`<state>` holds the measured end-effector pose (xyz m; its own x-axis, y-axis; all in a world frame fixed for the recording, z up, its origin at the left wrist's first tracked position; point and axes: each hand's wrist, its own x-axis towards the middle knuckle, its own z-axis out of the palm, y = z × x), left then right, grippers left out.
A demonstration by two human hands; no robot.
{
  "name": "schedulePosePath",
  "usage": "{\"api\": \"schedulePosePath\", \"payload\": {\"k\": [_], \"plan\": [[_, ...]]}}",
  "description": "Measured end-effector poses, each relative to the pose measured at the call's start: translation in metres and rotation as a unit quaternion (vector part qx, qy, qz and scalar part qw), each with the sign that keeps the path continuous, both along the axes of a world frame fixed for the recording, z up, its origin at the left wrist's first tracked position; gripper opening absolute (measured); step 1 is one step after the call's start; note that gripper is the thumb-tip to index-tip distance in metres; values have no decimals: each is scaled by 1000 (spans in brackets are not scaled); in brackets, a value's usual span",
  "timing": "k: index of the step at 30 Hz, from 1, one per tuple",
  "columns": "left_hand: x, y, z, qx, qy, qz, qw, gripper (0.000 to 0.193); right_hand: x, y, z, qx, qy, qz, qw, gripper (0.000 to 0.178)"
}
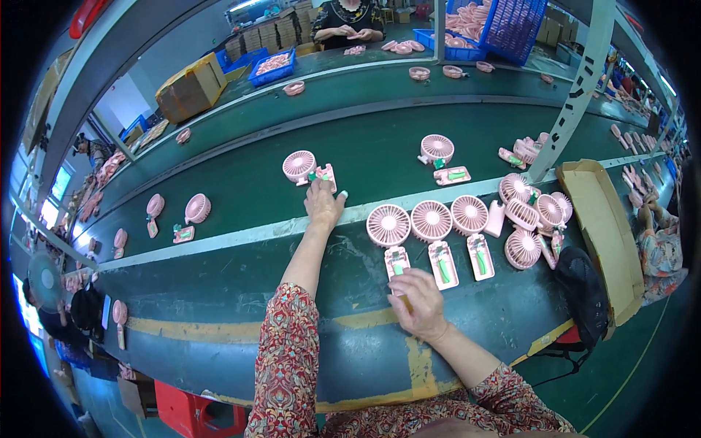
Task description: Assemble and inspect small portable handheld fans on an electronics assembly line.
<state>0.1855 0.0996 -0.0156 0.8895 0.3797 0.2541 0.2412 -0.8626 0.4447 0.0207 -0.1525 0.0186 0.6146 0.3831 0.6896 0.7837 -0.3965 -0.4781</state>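
My left hand reaches onto the far green belt, thumb apart from the fingers. Its fingertips touch the opened handle of a pink handheld fan; green parts show at the joint. My right hand is bent, thumb and fingers curled toward each other, at the lower end of an opened fan handle. What lies between those fingers is too small to make out. That handle belongs to the leftmost fan of a row of three. The other two fans also have opened handles with green strips inside.
A pile of pink fans lies at the right, beside a cardboard tray and a black bag. More fans sit on the far belt. A white metal post rises at the right. Another person works across the line.
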Motion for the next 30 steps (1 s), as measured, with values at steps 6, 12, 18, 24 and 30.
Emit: {"api": "schedulePosePath", "payload": {"k": [6,12,18,24,30], "plan": [[10,20,-7,42,-64,-34,996,21,5,5,3,18,-2,11,1000,22],[-40,24,9,-101,-161,-46,981,20,0,7,5,29,-14,36,999,16],[-144,10,44,-226,-185,-51,955,21,-12,9,-3,36,91,82,992,8],[-237,-21,54,-213,-219,-75,949,14,-44,52,3,138,586,210,771,39],[-301,-76,39,-183,-178,-120,960,13,-46,70,-17,328,702,186,604,28]]}}
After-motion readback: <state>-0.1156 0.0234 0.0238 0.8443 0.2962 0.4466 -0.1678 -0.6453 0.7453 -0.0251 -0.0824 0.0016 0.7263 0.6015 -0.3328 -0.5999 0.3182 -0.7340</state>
